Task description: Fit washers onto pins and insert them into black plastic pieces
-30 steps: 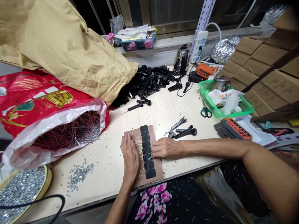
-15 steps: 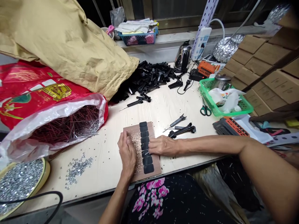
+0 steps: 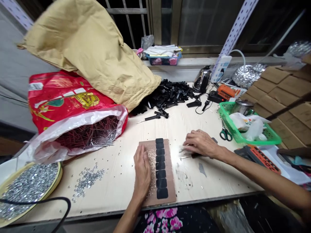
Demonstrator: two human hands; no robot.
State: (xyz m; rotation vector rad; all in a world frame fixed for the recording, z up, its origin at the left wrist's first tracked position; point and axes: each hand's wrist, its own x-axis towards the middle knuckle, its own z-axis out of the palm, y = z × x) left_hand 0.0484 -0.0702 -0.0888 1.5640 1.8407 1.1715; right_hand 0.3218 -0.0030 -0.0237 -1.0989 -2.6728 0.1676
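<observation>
My left hand [image 3: 142, 170] lies along the left side of a brown board [image 3: 171, 174], its fingers stretched out and holding nothing. A column of black rounded-square pieces [image 3: 160, 165] runs down the board, with pale specks beside it. Off the board's right side, my right hand [image 3: 200, 142] hovers low over slim black plastic parts [image 3: 196, 155], which it mostly hides. A thin metal pin [image 3: 186, 157] pokes out below its fingers. Blur around those fingertips leaves it unclear whether they grip anything.
At left are a red sack [image 3: 63, 94] of reddish metal rods, a bowl [image 3: 59, 173] of small shiny metal pieces and loose ones [image 3: 88, 179]. A black heap [image 3: 172, 94] lies behind. Scissors [image 3: 225, 133], a green basket [image 3: 255, 139] and cartons [image 3: 279, 97] are at right.
My right hand has left the black pieces on the board and moved right, over the slim black parts. My left hand stays on the board. The whole view has shifted.
</observation>
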